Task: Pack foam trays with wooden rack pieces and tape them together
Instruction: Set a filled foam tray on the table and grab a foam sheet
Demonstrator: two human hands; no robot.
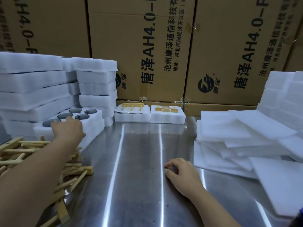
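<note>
On the foam tray [96, 119] rests the left hand [68, 130] — right hand [182, 174] curled.

Left hand [68, 130] outstretched, right hand [182, 174] loosely curled.

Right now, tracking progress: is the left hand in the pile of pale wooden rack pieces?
No, the left hand rests on the white foam tray holding dark round discs.

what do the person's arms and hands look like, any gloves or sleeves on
No gloves: the left hand and right hand are both bare, with no rings, watch or wristband showing. Both forearms are uncovered as far as the frame reaches. A sliver of dark blue fabric at the lower right edge may be a sleeve or other clothing, but too little shows to tell.
</note>
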